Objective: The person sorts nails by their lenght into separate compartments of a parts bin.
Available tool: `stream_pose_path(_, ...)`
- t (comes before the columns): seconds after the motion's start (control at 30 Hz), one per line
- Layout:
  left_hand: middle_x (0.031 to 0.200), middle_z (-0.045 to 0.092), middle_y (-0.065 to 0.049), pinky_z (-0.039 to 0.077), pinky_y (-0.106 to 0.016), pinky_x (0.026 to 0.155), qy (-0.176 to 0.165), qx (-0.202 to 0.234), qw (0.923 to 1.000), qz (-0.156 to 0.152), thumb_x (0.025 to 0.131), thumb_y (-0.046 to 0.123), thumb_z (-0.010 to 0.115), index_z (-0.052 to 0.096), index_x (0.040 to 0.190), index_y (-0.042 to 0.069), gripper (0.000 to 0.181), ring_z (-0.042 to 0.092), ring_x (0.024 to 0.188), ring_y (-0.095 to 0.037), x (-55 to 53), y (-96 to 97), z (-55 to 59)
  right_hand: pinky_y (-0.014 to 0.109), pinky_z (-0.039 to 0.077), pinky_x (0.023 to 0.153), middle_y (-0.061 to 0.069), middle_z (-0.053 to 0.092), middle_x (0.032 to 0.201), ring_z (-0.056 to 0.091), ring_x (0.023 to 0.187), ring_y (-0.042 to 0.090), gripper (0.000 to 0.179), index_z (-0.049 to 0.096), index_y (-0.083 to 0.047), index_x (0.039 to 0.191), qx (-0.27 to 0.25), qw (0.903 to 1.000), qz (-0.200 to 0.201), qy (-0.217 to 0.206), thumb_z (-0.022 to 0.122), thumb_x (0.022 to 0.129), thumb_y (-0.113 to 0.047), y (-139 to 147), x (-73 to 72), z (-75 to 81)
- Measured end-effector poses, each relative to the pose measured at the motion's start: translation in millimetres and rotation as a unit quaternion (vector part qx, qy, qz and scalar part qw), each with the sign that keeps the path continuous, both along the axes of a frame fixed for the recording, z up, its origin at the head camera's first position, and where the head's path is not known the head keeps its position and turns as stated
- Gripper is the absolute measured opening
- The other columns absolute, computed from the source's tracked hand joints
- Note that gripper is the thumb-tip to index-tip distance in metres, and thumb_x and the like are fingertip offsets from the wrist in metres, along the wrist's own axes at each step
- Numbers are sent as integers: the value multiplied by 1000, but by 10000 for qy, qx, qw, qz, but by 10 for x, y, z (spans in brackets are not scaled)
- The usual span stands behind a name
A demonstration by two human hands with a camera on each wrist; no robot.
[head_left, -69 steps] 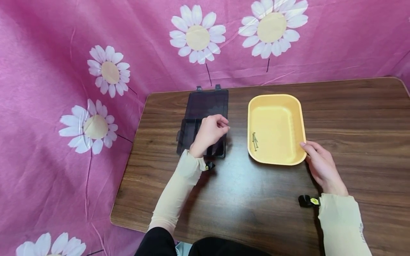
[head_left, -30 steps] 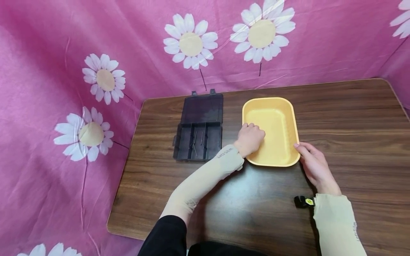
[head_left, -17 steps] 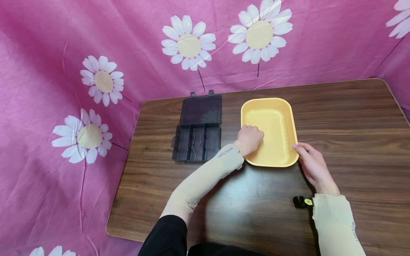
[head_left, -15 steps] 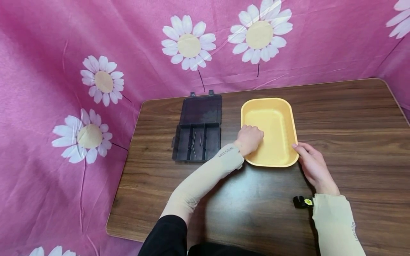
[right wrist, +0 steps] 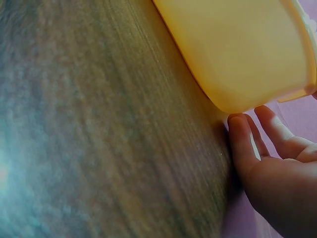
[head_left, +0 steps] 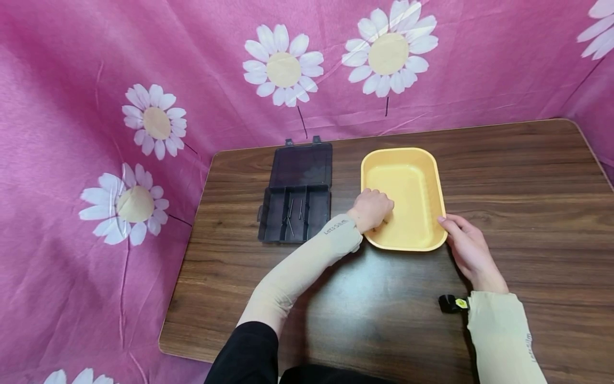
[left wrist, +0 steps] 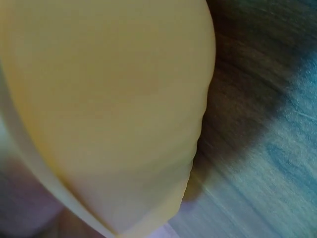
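Note:
My left hand (head_left: 370,209) reaches down into the near left corner of the yellow plastic bin (head_left: 414,202), knuckles up. Its fingertips are hidden under it, and I cannot tell what they hold. Bits of thin nails (head_left: 385,220) show at its edge. The right hand (head_left: 470,245) grips the bin's right rim, thumb on top and fingertips against the outer wall, as the fingers (right wrist: 242,134) in the right wrist view show. Several thin nails (head_left: 301,209) lie in the middle compartment of a dark divided box (head_left: 275,216), lid raised back. In the left wrist view, the bin's wall (left wrist: 119,109) fills most.
The brown wooden table (head_left: 384,304) carries both containers, the dark box left of the bin. A pink cloth (head_left: 211,64) with white daisies hangs behind and to the left. A black wrist device (head_left: 448,303) sits by the right cuff.
My left hand has gone from over the dark box rightward into the bin, covering the nails there, and lately shifted slightly, baring bits of them. The right hand keeps its grip.

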State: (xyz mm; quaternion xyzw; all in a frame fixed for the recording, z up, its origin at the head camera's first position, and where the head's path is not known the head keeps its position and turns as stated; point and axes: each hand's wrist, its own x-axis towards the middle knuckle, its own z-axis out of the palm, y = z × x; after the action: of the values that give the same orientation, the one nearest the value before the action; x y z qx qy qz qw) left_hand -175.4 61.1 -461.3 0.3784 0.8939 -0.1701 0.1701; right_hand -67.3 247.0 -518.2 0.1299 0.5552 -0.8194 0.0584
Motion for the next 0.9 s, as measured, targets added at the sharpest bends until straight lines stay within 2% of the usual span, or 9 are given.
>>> stream_pose_path(0.23,106,61,7,41,-30,78,-110,139,9998,-22,75,15,66,61,96,27,24,54,92,-14,-13,-15,-11,10,45,75,-5,53,103,55,90,-2,14,61,-12,99,66,10000,-1,-64,58,86,-19,-7,0,5)
stream_pose_path(0.37,105,59,5,42,-29,78,-241,386,9989,61,72,11,67,61,93,25,26,53,92,-14,-25,-24,-23,10,45,75,-4,53,103,56,90,-2,15,61,-10,100,67,10000,-6,-59,58,87,-18,-11,-2,10)
stream_pose_path(0.47,103,57,4,43,-28,78,-447,701,9964,144,76,11,65,60,92,22,20,53,91,-12,-31,-37,-9,10,46,75,-4,54,103,56,90,-1,15,61,-10,100,48,10000,-18,-29,58,87,-17,-13,-4,13)
stream_pose_path(0.6,96,53,3,44,-22,73,-826,1214,9889,225,82,9,59,58,91,17,11,50,86,-10,-37,-57,31,10,45,74,-5,54,103,56,90,-2,15,61,-11,100,54,10000,-11,-42,58,87,-17,-15,-6,16)
stream_pose_path(0.7,90,51,3,41,-17,69,-1106,1555,9811,313,81,5,57,58,88,15,12,47,83,-9,-47,-70,52,10,45,75,-5,54,103,56,90,-2,15,61,-11,99,71,10000,-2,-59,58,86,-18,-17,-10,16)
stream_pose_path(0.9,82,55,4,40,-13,65,-1469,2190,9639,378,84,9,55,60,87,13,7,51,78,-7,-75,-99,62,10,46,74,-5,54,102,56,89,-2,12,62,-13,97,51,10000,-19,-37,59,86,-18,-15,-12,7)
